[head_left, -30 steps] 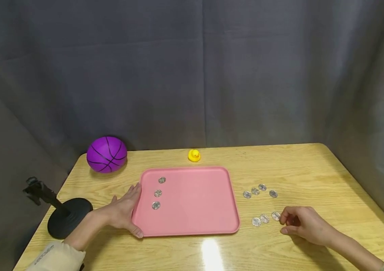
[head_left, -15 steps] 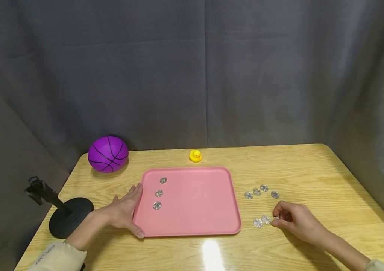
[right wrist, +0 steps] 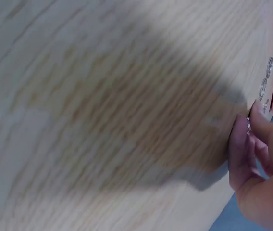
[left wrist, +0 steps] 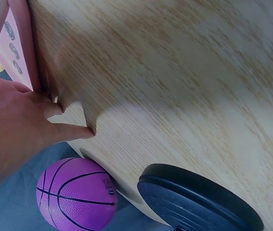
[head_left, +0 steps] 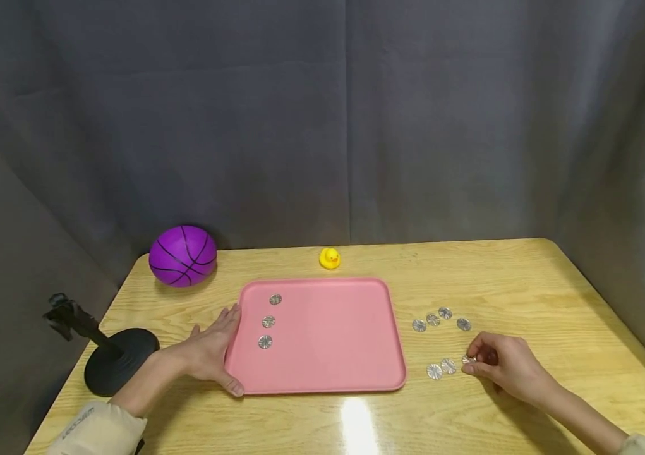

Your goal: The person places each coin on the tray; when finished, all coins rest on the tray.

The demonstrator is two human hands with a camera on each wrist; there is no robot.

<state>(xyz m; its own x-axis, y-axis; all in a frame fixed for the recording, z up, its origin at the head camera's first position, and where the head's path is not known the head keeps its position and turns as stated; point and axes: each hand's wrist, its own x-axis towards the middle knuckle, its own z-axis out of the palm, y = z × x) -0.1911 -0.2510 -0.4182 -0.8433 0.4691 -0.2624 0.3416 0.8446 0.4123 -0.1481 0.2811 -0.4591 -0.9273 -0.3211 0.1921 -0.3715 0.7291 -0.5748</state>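
Observation:
My right hand [head_left: 512, 368] pinches a round silver coin [head_left: 468, 359] between thumb and fingers, low over the right side of the table. In the right wrist view a sliver of that coin [right wrist: 248, 126] shows between the fingertips. Two more coins lie just left of it, the nearer being a coin [head_left: 448, 366]. My left hand [head_left: 206, 355] rests spread against the left edge of a pink tray [head_left: 339, 354], its thumb at the front corner. Inside the tray, three coins form a column along the left: a back coin [head_left: 275, 299], a middle coin [head_left: 268, 321] and a front coin [head_left: 265, 342].
Several other coins, among them a coin [head_left: 464, 324], lie farther back between tray and right hand. A yellow rubber duck [head_left: 330, 258] sits behind the tray. At the left are a purple ball [head_left: 183, 256] and a black stand [head_left: 122, 361] on the wooden table [head_left: 504, 278].
My right hand has moved in to the rightmost front coin and now pinches it; its fingers were beside the coin one second ago. The left hand stays on the tray edge.

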